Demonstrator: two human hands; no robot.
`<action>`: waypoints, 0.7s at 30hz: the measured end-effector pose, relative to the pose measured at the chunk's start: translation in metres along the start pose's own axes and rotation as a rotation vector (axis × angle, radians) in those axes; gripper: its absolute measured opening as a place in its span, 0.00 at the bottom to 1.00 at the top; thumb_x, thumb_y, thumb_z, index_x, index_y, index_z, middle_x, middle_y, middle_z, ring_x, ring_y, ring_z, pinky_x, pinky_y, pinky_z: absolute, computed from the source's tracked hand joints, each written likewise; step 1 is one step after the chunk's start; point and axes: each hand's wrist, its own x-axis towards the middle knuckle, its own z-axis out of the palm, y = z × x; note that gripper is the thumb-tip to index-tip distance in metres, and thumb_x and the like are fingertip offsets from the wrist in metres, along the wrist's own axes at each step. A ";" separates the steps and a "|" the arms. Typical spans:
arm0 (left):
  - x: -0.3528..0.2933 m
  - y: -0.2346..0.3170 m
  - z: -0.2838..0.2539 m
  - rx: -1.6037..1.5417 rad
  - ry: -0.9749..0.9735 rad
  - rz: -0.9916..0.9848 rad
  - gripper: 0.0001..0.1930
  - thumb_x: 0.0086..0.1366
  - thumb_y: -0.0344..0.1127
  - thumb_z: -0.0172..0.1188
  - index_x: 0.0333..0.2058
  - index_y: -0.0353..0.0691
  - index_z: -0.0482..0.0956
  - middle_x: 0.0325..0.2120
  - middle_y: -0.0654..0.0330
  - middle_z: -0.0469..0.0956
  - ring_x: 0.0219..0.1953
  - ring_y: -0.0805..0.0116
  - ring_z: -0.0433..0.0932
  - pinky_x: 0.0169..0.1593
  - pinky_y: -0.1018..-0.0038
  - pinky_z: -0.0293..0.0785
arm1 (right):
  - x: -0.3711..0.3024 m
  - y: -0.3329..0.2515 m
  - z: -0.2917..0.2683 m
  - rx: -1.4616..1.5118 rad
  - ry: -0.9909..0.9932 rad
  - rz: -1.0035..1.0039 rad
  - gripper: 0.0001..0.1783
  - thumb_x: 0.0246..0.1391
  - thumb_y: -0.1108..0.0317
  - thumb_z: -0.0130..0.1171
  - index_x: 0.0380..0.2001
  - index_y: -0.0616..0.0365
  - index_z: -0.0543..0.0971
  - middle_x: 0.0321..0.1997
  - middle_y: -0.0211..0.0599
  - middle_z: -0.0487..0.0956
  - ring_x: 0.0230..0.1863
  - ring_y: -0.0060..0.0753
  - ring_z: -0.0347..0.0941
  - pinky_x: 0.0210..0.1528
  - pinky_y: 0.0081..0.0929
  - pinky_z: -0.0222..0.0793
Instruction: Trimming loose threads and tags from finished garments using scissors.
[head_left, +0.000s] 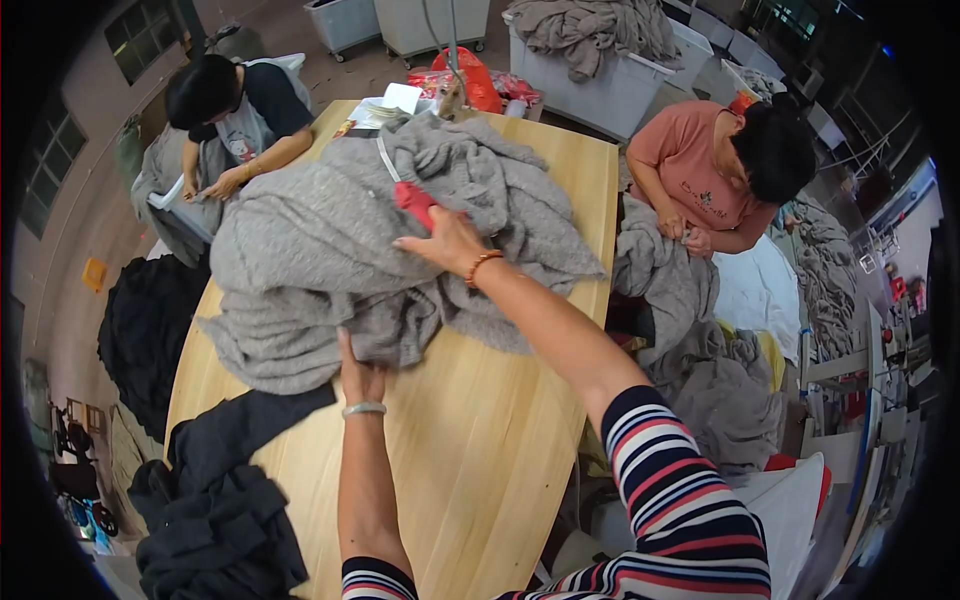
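A large heap of grey knit fabric (300, 225) lies in folds on the table. At its near edge, my left hand (362, 380) has its thumb against the cloth while the other fingers go under a fold, partly hidden. My right hand (448, 243) rests on top of the heap, its thumb spread away from the fingers. By those fingertips lies a red handle-like piece (413, 204). A thin pale strip (387, 158) runs from it toward the far side; its exact kind cannot be made out.
Black garments (225, 510) lie on the near left corner of the wooden table (470, 450). One person (250, 120) handles cloth at the far left, another (700, 170) at the right. Beyond the table stand a red bag (478, 82) and a white bin (580, 90) of grey cloth.
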 end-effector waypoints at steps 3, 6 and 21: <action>0.021 0.009 0.064 -0.110 -0.166 0.176 0.46 0.58 0.66 0.57 0.66 0.42 0.53 0.65 0.58 0.57 0.65 0.55 0.57 0.66 0.56 0.53 | 0.013 0.001 0.036 0.178 -0.152 -0.042 0.30 0.38 0.52 0.65 0.38 0.68 0.75 0.38 0.64 0.77 0.42 0.59 0.75 0.44 0.41 0.72; 0.029 0.027 0.077 -0.146 -0.095 0.244 0.43 0.57 0.63 0.60 0.63 0.43 0.59 0.62 0.58 0.62 0.63 0.56 0.60 0.66 0.56 0.54 | -0.002 -0.011 0.086 0.390 -0.163 -0.056 0.22 0.39 0.58 0.61 0.32 0.68 0.74 0.31 0.62 0.76 0.38 0.58 0.76 0.41 0.42 0.71; -0.067 0.073 -0.054 -0.009 -0.067 0.250 0.19 0.66 0.38 0.53 0.50 0.31 0.71 0.48 0.51 0.76 0.49 0.57 0.75 0.56 0.61 0.71 | -0.088 -0.034 0.034 0.170 0.035 -0.039 0.19 0.43 0.59 0.66 0.34 0.60 0.75 0.32 0.51 0.78 0.36 0.54 0.76 0.38 0.44 0.71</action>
